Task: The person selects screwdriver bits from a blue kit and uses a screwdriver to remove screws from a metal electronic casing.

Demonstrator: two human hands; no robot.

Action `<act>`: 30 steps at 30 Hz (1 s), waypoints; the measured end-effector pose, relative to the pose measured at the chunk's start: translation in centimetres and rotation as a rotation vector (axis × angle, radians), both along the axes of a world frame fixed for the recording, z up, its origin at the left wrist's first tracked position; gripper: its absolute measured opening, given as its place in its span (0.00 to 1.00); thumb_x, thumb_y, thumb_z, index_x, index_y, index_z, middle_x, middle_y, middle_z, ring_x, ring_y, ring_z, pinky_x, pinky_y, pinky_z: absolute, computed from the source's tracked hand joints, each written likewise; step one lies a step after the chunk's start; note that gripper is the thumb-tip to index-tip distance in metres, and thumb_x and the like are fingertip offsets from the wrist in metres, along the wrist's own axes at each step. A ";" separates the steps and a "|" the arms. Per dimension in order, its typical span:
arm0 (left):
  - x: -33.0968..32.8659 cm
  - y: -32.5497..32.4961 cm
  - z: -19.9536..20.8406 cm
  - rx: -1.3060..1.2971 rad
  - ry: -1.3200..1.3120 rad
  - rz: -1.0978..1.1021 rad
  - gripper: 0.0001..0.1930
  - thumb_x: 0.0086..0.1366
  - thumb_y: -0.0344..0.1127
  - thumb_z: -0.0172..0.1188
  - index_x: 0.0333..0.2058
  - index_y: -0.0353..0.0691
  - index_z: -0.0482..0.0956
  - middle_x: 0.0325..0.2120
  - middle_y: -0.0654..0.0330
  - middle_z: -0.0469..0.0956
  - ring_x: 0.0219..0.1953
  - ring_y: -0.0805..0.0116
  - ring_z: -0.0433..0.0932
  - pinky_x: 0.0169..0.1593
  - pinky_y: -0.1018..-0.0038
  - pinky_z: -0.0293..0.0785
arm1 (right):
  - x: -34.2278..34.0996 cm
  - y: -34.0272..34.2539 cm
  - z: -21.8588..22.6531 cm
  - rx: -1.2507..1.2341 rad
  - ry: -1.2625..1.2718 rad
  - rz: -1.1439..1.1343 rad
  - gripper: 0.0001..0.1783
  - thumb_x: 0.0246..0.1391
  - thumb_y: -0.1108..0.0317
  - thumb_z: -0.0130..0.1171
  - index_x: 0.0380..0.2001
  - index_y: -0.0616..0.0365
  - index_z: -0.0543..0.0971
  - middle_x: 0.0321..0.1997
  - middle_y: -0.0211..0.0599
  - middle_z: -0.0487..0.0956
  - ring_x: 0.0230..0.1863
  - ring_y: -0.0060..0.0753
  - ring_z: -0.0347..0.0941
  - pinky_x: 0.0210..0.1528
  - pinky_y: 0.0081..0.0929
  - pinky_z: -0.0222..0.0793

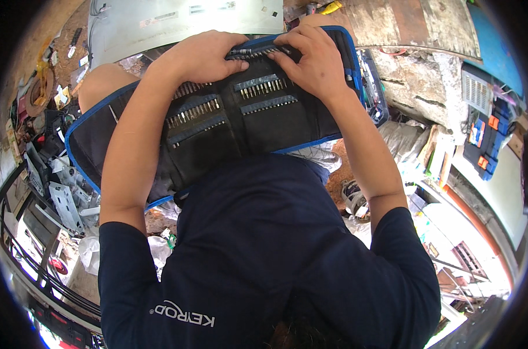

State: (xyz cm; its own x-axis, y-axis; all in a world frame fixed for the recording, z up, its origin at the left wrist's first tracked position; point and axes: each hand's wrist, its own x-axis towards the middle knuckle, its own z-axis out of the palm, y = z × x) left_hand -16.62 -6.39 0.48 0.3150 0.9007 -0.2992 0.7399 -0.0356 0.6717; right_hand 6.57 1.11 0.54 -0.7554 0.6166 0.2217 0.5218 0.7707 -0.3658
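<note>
A black fabric tool pouch (pixel 208 152) with blue edging lies unfolded across my lap. Rows of small metal screwdriver bits (pixel 195 113) sit in its loops on the left panel, and more bits (pixel 264 87) stand on the right one. At the pouch's far edge, a dark strip of bits (pixel 257 52) runs between my hands. My left hand (pixel 208 57) has thumb and fingers closed about its left end. My right hand (pixel 315 63) pinches near its right end with thumb and bent fingers. Parts of the strip are hidden under the fingers.
A pale metal panel (pixel 185 20) lies just beyond the pouch, beside a worn wooden board (pixel 412 26). Metal brackets (pixel 66 203) and scrap crowd the left side. To the right are a blue and orange case (pixel 486 139) and a clear-sided box (pixel 373 87).
</note>
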 end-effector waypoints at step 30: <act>0.1 0.0 -0.5 0.001 0.034 0.004 0.23 0.64 0.43 0.61 0.55 0.40 0.75 0.44 0.44 0.81 0.48 0.44 0.79 0.53 0.59 0.74 | -0.2 -0.1 0.2 -0.019 0.009 -0.006 0.12 0.47 0.59 0.70 0.34 0.51 0.84 0.35 0.31 0.79 0.42 0.40 0.76 0.47 0.34 0.71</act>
